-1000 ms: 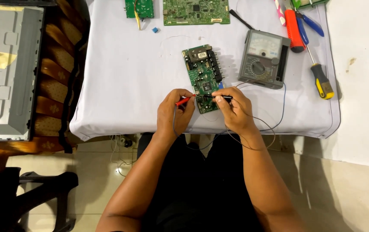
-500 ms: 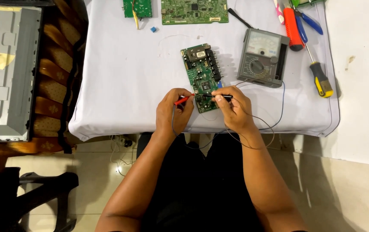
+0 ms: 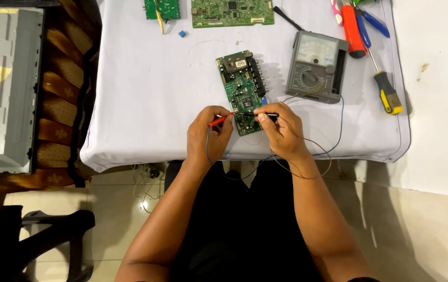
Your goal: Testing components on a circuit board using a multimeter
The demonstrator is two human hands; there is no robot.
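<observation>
Surface: white cloth-covered table (image 3: 145, 104) pushed against a pale wall, beige floor tiles below; I sit at its near edge.
Board under test: small green rectangular circuit board (image 3: 242, 89) with a silver metal can and black connectors along one edge, lying flat on the cloth near the table's front edge, just beyond my hands.
Meter: grey boxy analogue multimeter (image 3: 315, 65) just right of the board; thin dark leads (image 3: 333, 130) loop from it over the table edge to my hands.
Progress: both probes are down on the board's near end, so probing looks under way. I cannot tell the needle's position, nor which points have been checked or how many remain.
Left hand: my left hand (image 3: 208, 133) is pinched closed around the red-handled test probe (image 3: 219, 121), tip angled right onto the board's lower part.
Right hand: my right hand (image 3: 281, 128) is closed in a pen grip on the black-handled test probe (image 3: 264, 114), tip pointing left, meeting the board close beside the red one.
Also on table: long green circuit board (image 3: 231, 13) at the far edge, yellow-and-black-handled screwdriver (image 3: 388, 94) and red-handled tool (image 3: 351, 31) at right.
Left of table: grey sheet-metal panel (image 3: 2, 89), untouched.
</observation>
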